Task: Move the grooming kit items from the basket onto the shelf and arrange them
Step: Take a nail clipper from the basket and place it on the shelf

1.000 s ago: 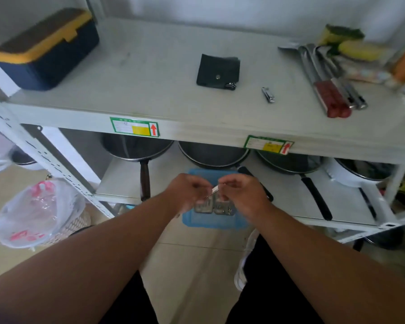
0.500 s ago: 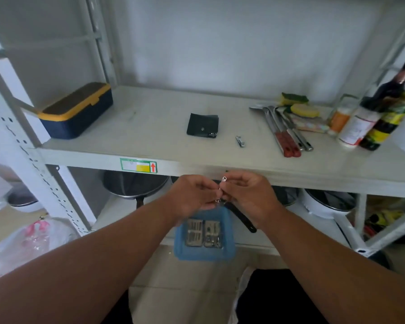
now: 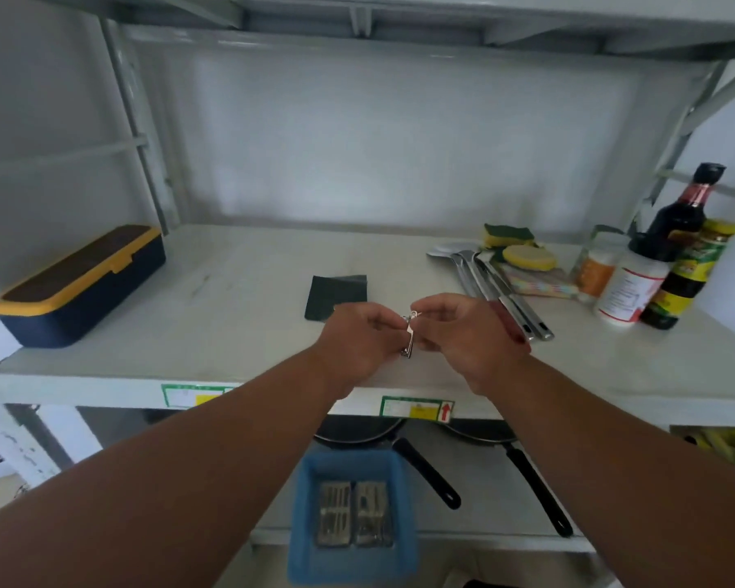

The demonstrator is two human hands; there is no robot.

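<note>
A small metal nail clipper hangs upright just above the front part of the white shelf. My left hand and my right hand both pinch it between their fingertips. Behind my left hand a dark green pouch lies flat on the shelf. Below the shelf sits the blue basket, which holds an open kit tray with several metal tools. My hands hide the shelf spot right behind them.
A navy box with a yellow rim stands at the shelf's left. Metal utensils, sponges and sauce bottles crowd the right. Pans with black handles sit on the lower shelf beside the basket.
Both hands rose from above the basket to over the shelf's front, carrying the small metal clipper. The view tilted upward.
</note>
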